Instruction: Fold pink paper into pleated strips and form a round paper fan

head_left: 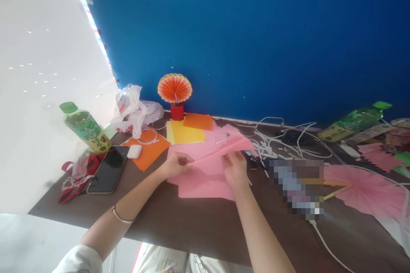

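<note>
The two hands are apart, each closed on the same pink sheet (214,156), which they hold raised above a pink paper stack (205,190) on the dark tabletop (192,226). The left hand (175,165) pinches the sheet over the left part of the stack, and the right hand (235,170) grips it over the stack's right part. A bracelet (122,218) circles the left forearm, nearer the person than the stack.

At the far edge of the stack lie a yellow sheet (182,132) and a small orange sheet (197,121). Beyond the stack stands a red holder (177,112) with a round pleated fan (174,88), orange with a paler rim, above it.

Left of the stack are a larger orange sheet (150,158), a white case (134,151), a black phone (109,170) and a tilted green-capped bottle (85,128); a plastic bag (136,113) sits to its far left.

Right of the stack lie white paper strips (264,149) and, farther over, a pink pleated fan (373,192). Between the stack and that fan is a blurred-out object, too pixelated to identify.
</note>
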`<state>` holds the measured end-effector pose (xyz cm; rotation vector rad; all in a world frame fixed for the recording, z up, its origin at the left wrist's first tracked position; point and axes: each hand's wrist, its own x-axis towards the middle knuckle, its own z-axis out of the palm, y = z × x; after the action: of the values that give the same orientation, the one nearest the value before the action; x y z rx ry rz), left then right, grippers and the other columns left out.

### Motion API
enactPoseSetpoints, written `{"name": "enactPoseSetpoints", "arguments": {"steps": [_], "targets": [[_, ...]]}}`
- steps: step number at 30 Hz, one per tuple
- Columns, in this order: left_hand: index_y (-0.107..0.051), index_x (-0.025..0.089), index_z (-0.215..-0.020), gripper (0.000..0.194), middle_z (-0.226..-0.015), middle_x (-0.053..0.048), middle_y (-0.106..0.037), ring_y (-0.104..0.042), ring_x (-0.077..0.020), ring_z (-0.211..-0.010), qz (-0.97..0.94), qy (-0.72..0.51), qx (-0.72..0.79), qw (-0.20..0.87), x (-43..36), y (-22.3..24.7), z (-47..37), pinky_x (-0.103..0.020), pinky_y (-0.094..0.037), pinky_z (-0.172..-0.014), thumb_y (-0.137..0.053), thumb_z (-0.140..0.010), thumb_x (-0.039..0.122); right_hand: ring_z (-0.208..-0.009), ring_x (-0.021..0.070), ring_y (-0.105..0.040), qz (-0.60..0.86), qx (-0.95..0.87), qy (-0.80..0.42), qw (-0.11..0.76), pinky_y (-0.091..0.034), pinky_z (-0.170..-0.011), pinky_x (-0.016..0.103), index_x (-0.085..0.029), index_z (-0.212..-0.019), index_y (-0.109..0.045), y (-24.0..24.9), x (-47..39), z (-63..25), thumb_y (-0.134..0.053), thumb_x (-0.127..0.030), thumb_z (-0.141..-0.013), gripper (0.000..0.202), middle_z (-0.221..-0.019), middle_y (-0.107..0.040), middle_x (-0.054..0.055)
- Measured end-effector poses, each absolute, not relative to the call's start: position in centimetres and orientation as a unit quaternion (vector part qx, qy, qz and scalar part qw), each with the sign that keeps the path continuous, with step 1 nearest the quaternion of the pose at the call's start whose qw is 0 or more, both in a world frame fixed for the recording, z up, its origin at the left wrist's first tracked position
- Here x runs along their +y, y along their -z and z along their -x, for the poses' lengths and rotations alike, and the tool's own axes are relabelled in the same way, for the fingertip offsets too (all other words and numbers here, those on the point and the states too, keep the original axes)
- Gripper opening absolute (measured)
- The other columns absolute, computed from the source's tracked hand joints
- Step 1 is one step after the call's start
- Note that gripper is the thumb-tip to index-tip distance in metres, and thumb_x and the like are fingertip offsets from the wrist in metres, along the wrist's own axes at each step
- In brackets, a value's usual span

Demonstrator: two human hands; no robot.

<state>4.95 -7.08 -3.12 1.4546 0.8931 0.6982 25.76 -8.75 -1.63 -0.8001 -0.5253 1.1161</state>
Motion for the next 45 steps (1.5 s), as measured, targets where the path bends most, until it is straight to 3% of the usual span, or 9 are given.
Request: {"name": "enactPoseSetpoints", "arguments": {"steps": [5, 11, 17, 27, 32, 36, 40, 45], "targets": [[-0.065, 0.011, -0.077, 0.037, -0.075, -0.007, -0.066, -0.06, -0.0133, -0.067, -0.614, -0.31, 0.405, 0.603, -6.8, 3.6, -4.8, -0.024, -0.046, -0.061, -0.078, -0.056, 0.039, -0.066, 0.0095, -0.063, 0.36, -0.213, -0.489, 0.765, -0.051, -0.064, 0.021, -0.02, -0.06, -0.065, 1.5, -8.5, -26.9, -0.084, -0.028, -0.049, 0.023, -0.064, -0.067, -0.004], [-0.065, 0.011, -0.076, 0.034, -0.073, -0.006, -0.064, -0.057, -0.012, -0.064, -0.639, -0.316, 0.409, 0.57, -6.7, 3.3, -4.7, -0.023, -0.044, -0.058, -0.074, -0.062, 0.04, -0.067, 0.0088, -0.063, 0.354, -0.202, -0.486, 0.773, -0.051, -0.065, 0.021, -0.022, -0.073, -0.068, 1.6, -8.4, -27.5, -0.083, -0.024, -0.052, 0.026, -0.064, -0.067, -0.006], [-0.064, 0.011, -0.069, 0.033, -0.068, -0.004, -0.062, -0.055, -0.011, -0.061, -0.654, -0.332, 0.416, 0.538, -6.5, 2.8, -4.4, -0.022, -0.043, -0.055, -0.074, -0.062, 0.042, -0.076, 0.0103, -0.064, 0.32, -0.218, -0.498, 0.776, -0.052, -0.071, 0.023, -0.024, -0.08, -0.068, 1.8, -8.1, -27.9, -0.079, -0.029, -0.058, 0.025, -0.078, -0.07, -0.005], [-0.066, 0.012, -0.071, 0.031, -0.067, -0.004, -0.064, -0.056, -0.0112, -0.059, -0.675, -0.323, 0.4, 0.529, -6.1, 3.4, -3.8, -0.021, -0.043, -0.053, -0.071, -0.065, 0.041, -0.066, 0.0068, -0.061, 0.341, -0.197, -0.477, 0.785, -0.05, -0.065, 0.019, -0.02, -0.071, -0.068, 1.8, -8.3, -28.5, -0.079, -0.025, -0.058, 0.017, -0.068, -0.066, -0.005], [-0.069, 0.013, -0.071, 0.028, -0.07, -0.006, -0.067, -0.061, -0.0151, -0.064, -0.678, -0.348, 0.401, 0.508, -5.5, 3.4, -3.3, -0.024, -0.047, -0.058, -0.07, -0.067, 0.041, -0.061, 0.0079, -0.058, 0.371, -0.244, -0.444, 0.778, -0.051, -0.066, 0.024, -0.019, -0.066, -0.065, 1.4, -8.5, -28.6, -0.08, -0.028, -0.056, 0.02, -0.063, -0.062, -0.005], [-0.066, 0.015, -0.092, 0.036, -0.096, -0.009, -0.066, -0.063, -0.02, -0.087, -0.546, -0.463, 0.448, 0.536, -5.1, 3.8, -3.6, -0.031, -0.051, -0.078, -0.073, -0.065, 0.039, -0.069, 0.0104, -0.061, 0.406, -0.283, -0.363, 0.789, -0.051, -0.073, 0.03, -0.019, -0.072, -0.063, 1.0, -9.0, -27.2, -0.077, -0.031, -0.06, 0.022, -0.07, -0.063, -0.003], [-0.048, 0.017, -0.117, 0.06, -0.112, -0.014, -0.058, -0.061, -0.0213, -0.098, -0.337, -0.525, 0.464, 0.63, -5.5, 4.2, -4.5, -0.038, -0.049, -0.088, -0.074, -0.067, 0.036, -0.067, 0.0145, -0.063, 0.528, -0.321, -0.178, 0.766, -0.052, -0.069, 0.032, -0.017, -0.078, -0.063, 0.3, -10.7, -24.9, -0.075, -0.03, -0.064, 0.023, -0.072, -0.066, 0.001], [-0.046, 0.021, -0.117, 0.062, -0.128, -0.015, -0.048, -0.056, -0.0254, -0.108, -0.297, -0.567, 0.457, 0.618, -6.7, 3.2, -5.3, -0.039, -0.049, -0.088, -0.076, -0.065, 0.033, -0.076, 0.02, -0.066, 0.487, -0.433, 0.007, 0.759, -0.053, -0.062, 0.031, -0.017, -0.081, -0.061, -0.6, -12.5, -23.3, -0.071, -0.022, -0.068, 0.018, -0.083, -0.068, 0.007]]}}
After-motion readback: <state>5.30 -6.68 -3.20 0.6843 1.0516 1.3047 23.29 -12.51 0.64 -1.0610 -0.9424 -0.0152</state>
